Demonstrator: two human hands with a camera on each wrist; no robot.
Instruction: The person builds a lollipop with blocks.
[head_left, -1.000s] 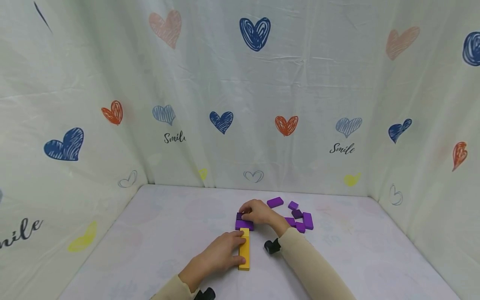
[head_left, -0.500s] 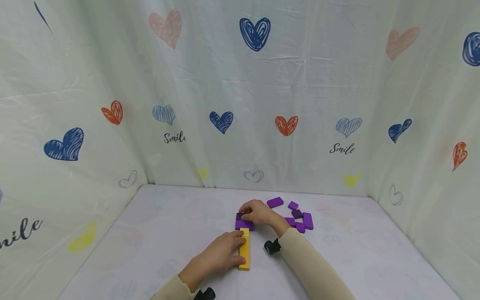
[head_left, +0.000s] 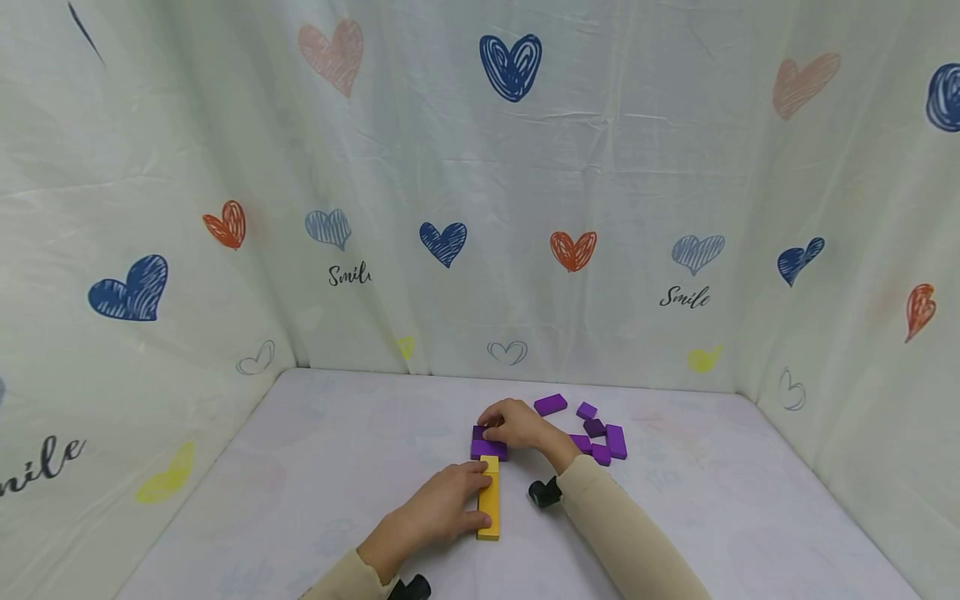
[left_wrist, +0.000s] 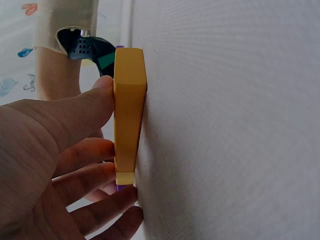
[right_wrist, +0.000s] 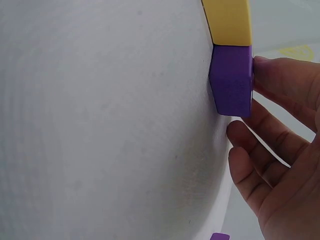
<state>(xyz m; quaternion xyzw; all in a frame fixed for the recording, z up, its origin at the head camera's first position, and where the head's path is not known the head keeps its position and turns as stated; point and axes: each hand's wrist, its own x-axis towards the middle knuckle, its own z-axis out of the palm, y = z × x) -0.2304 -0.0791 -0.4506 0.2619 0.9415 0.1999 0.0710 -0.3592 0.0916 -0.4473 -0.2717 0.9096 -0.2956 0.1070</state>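
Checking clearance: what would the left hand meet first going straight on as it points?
The long yellow block, which the left hand touches; beyond it, perhaps the right wrist, depth unclear.

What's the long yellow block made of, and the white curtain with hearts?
The long yellow rectangular block looks like smooth painted wood: even colour, crisp edges; plastic is possible. The white heart-printed curtain seems thin, slightly shiny fabric or plastic, because it hangs in folds and creases.

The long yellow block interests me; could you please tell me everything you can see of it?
The long yellow block is a smooth-looking, straight-edged bar, perhaps painted wood or plastic. It lies flat on the white table, its far end against a shorter, paler yellow block. The left hand touches its top with thumb and fingers.
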